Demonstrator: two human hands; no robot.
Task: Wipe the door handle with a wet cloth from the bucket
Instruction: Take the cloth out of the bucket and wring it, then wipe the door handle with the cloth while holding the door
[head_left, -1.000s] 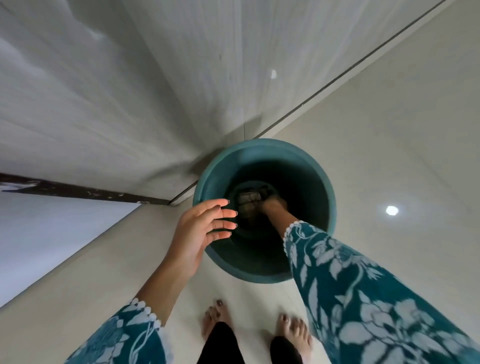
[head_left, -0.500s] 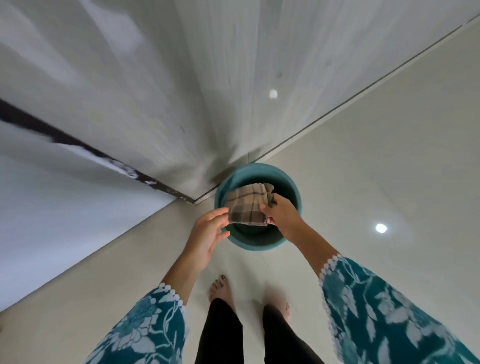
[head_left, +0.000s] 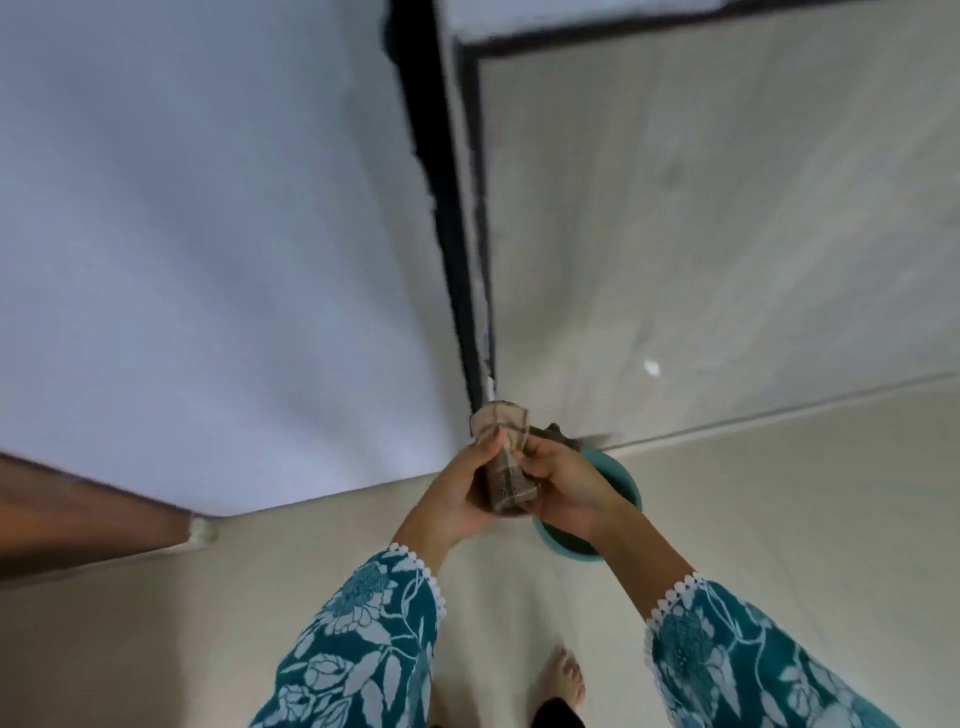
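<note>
Cloth (head_left: 506, 462) (one, checked), two hands (head_left: 457, 488) gripping, one bucket (head_left: 621, 480) below

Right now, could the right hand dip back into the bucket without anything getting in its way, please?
Probably yes: the right hand hangs directly over the bucket, whose mouth looks unobstructed, though both hands grip the cloth.

Cloth (head_left: 506, 467): woven checked fabric, matt, bunched. Bucket (head_left: 623, 480): smooth teal plastic. Floor (head_left: 779, 519): glossy pale tile. Door edge (head_left: 88, 512): brown wood. Sleeves (head_left: 363, 639): printed floral cloth, lace trim.
</note>
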